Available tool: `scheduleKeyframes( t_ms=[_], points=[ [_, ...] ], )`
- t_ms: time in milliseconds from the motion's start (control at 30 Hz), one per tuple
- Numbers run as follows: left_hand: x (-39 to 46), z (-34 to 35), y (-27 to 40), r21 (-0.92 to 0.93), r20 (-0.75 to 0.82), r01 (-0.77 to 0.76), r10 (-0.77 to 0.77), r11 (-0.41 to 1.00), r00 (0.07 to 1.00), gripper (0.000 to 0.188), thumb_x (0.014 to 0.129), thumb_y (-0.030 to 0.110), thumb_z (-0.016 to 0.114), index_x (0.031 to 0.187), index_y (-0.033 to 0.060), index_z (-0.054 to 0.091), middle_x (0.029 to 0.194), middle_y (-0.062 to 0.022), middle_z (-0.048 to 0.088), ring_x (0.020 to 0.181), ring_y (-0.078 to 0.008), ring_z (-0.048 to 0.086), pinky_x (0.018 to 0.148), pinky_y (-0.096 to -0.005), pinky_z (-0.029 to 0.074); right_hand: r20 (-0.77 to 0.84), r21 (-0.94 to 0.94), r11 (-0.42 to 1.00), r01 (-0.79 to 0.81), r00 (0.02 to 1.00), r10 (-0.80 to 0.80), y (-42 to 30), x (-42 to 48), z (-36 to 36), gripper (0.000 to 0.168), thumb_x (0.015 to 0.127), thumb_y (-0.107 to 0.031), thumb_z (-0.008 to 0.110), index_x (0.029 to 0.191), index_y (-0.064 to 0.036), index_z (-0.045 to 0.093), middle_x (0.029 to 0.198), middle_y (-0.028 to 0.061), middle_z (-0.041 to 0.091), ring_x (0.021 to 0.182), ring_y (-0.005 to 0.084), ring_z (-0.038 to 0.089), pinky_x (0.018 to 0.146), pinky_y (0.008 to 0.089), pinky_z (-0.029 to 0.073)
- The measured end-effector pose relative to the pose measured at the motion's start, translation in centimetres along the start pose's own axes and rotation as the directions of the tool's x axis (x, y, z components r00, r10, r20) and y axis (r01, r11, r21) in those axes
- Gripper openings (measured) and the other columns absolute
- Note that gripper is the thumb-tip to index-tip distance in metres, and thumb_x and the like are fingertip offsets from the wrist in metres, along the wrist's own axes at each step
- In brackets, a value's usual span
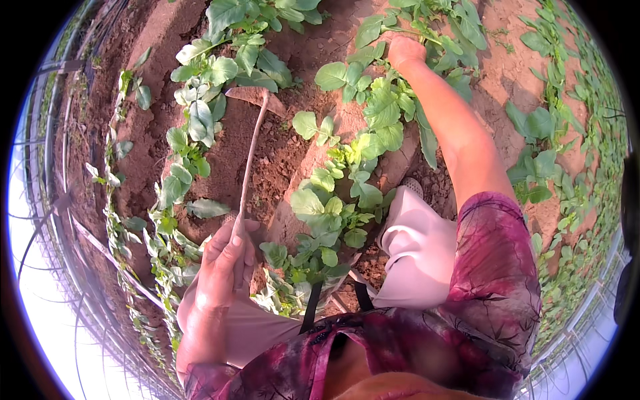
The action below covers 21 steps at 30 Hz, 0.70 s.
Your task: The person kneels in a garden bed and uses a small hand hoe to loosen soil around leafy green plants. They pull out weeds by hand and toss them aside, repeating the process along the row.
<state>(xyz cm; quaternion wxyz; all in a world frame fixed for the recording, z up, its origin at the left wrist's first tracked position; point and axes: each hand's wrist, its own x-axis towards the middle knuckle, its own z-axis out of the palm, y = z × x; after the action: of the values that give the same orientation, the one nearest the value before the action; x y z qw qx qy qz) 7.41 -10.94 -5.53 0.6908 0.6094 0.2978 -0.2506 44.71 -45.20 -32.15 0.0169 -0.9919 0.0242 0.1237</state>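
My left hand (230,255), low at left of centre, is closed around the handle of a hand hoe (253,145). The hoe's thin handle runs upward to a soil-dusted metal blade (250,94), which lies over the soil close to a row of leafy plants (202,120). Far up and right, my right hand (406,51) reaches in among the leaves of another row of leafy green plants (382,107). Its fingers are curled down at a leaf stalk (407,31) and are partly hidden, so whether they grip it cannot be told.
Reddish-brown soil (280,160) lies between the rows. My bent knees in pale trousers (417,250) flank the middle row. More plants (540,125) grow at the right. Curved metal frame tubes (50,130) stand along the left edge, and a long pale pole (115,262) slants there.
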Motion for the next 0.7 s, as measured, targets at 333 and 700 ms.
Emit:
scheduleKeyframes(
  t_ms=[333, 700],
  points=[
    [0.2, 0.0, -0.4, -0.025, 0.009, -0.036, 0.037, 0.999, 0.999, 0.044, 0.099, 0.035, 0.057, 0.125, -0.0008, 0.055, 0.071, 0.0001, 0.052, 0.048, -0.0064, 0.046, 0.042, -0.0184, 0.037, 0.017, 0.144, 0.985, -0.093, 0.996, 0.092, 1.3, -0.2, 0.1, 0.03, 0.093, -0.031, 0.054, 0.114, -0.012, 0.065, 0.114, 0.014, 0.069, 0.109, 0.0345, 0.064, 0.09, 0.0463, 0.052],
    [-0.1, -0.1, -0.1, -0.027, 0.015, -0.04, 0.041, 0.999, 0.999, 0.045, 0.099, 0.036, 0.057, 0.126, 0.0001, 0.055, 0.07, 0.0013, 0.05, 0.044, -0.0049, 0.041, 0.038, -0.0177, 0.033, 0.081, 0.922, 0.374, -0.104, 0.994, 0.077, 10.2, -2.6, -2.7, 0.024, 0.089, -0.03, 0.068, 0.096, -0.008, 0.066, 0.088, 0.0093, 0.069, 0.079, 0.0171, 0.063, 0.072, 0.0345, 0.05]
  ],
)
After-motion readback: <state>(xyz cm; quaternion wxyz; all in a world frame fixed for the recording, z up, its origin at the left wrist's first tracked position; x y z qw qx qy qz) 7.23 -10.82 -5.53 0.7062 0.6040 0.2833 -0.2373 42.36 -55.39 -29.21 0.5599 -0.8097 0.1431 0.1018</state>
